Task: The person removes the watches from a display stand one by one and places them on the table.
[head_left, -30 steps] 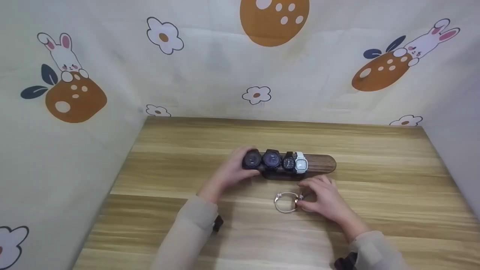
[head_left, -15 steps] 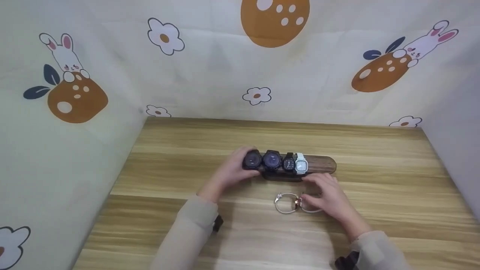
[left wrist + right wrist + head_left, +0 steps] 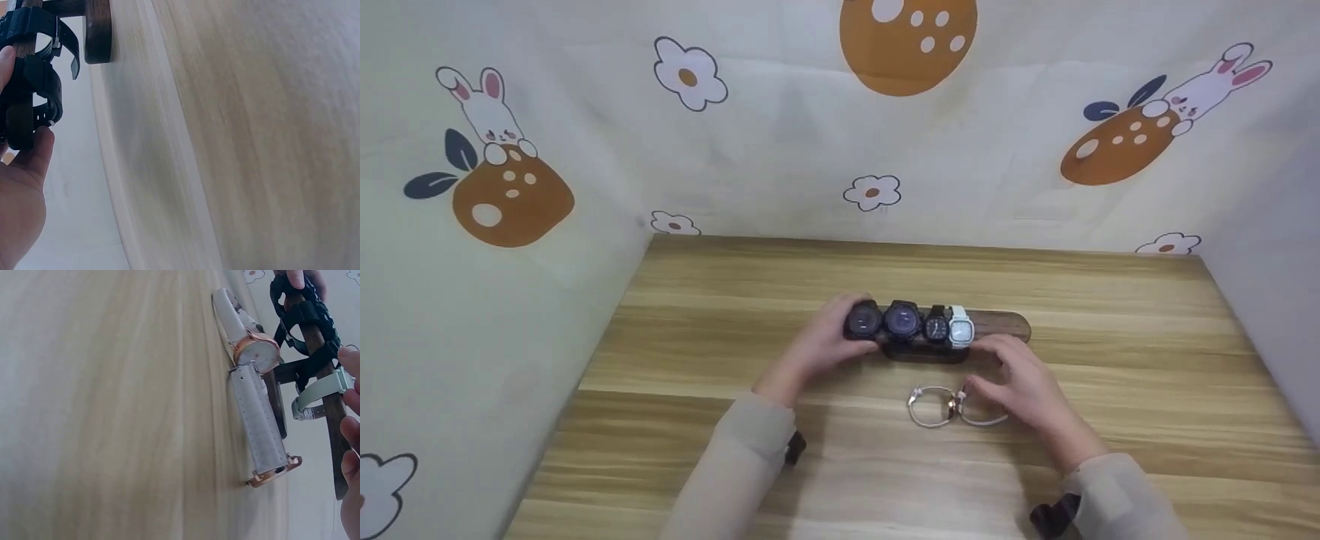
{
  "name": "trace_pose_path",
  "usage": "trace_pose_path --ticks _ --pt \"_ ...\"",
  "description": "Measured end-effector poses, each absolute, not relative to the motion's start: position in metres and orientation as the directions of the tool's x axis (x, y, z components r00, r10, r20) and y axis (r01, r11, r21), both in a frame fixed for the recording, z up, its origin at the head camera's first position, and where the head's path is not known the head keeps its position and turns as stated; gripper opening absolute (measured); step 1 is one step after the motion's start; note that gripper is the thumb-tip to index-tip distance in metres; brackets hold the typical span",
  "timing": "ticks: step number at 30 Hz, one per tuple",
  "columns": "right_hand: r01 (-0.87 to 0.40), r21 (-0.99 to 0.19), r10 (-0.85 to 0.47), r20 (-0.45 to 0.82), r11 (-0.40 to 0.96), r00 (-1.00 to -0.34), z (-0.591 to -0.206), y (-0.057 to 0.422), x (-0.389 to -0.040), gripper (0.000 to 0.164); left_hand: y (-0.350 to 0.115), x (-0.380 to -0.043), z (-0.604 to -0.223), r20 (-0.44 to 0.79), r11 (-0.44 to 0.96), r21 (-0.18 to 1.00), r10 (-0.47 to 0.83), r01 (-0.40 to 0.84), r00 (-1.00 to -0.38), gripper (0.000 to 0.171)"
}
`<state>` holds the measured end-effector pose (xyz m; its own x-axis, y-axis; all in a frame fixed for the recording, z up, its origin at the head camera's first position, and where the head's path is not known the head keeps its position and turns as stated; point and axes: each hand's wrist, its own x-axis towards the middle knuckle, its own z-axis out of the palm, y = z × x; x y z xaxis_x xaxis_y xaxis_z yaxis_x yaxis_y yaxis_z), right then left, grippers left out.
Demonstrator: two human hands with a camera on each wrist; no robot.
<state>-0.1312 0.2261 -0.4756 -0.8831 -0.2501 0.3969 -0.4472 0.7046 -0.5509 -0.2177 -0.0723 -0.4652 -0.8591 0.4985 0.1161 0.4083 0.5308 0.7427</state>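
"Where is my left hand?"

"Your left hand [image 3: 825, 334] grips the left end of the wooden watch stand [image 3: 1003, 325], fingers and thumb wrapped around it at the leftmost black watch [image 3: 863, 320]."

"And my right?"

"Your right hand [image 3: 1024, 382] holds nothing; its thumb and fingers are apart. The fingertips are near the mint watch [image 3: 961, 330], though I cannot tell whether they touch it. Your thumb is just above the right white-strapped watch [image 3: 259, 422], and the left white-strapped watch [image 3: 257, 354] is just beyond it to the left. Both are on the tabletop [image 3: 697, 315], on the near side of the stand."

"What are they made of?"

"You have smooth white straps curved into loops, with rows of small stitch-like dots along the right one, and rose-gold metal cases. The tabletop shows pale, streaky wood grain; the stand is darker brown, a bar with a rounded right end above a dark base [image 3: 926, 355]."

"What does the stand carry?"

"Four watches, side by side. From the left, you see the leftmost, another chunky round black watch [image 3: 902, 320], a smaller black watch [image 3: 936, 328] and the square-faced mint one. The bar's right end is bare."
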Motion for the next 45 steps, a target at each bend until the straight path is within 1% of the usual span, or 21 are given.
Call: trace_pose_path --ticks 7,14,21,25,28,31,35,45 --pt "-0.448 -0.543 -0.245 0.405 0.710 -0.881 -0.469 0.227 -0.137 0.050 -0.072 -0.219 -0.465 0.101 0.541 0.739 0.502 0.403 -0.859 0.072" --pt "-0.526 -0.465 -0.319 0.454 0.712 -0.832 -0.465 0.230 -0.147 0.056 -0.073 -0.218 -0.466 0.127 0.523 0.739 0.509 0.424 -0.851 0.072" --pt "-0.494 -0.473 -0.323 0.398 0.730 -0.859 -0.459 0.230 -0.150 0.064 -0.073 -0.218 -0.465 0.123 0.526 0.740 0.507 0.419 -0.853 0.071" --pt "-0.492 -0.445 -0.347 0.369 0.749 -0.862 -0.457 0.229 -0.152 0.066 -0.073 -0.217 -0.465 0.115 0.524 0.747 0.504 0.409 -0.856 0.072" --pt "-0.513 -0.403 -0.371 0.381 0.758 -0.847 -0.458 0.228 -0.154 0.066 -0.073 -0.217 -0.465 0.121 0.524 0.744 0.504 0.414 -0.855 0.072" --pt "-0.545 -0.366 -0.389 0.420 0.755 -0.820 -0.461 0.228 -0.155 0.064 -0.073 -0.217 -0.465 0.130 0.527 0.738 0.502 0.422 -0.855 0.072" --pt "-0.566 -0.348 -0.393 0.455 0.747 -0.799 -0.463 0.227 -0.157 0.065 -0.073 -0.216 -0.466 0.140 0.528 0.733 0.500 0.429 -0.855 0.072" --pt "-0.533 -0.380 -0.375 0.417 0.756 -0.828 -0.459 0.223 -0.157 0.066 -0.073 -0.217 -0.465 0.146 0.530 0.728 0.500 0.434 -0.854 0.070"
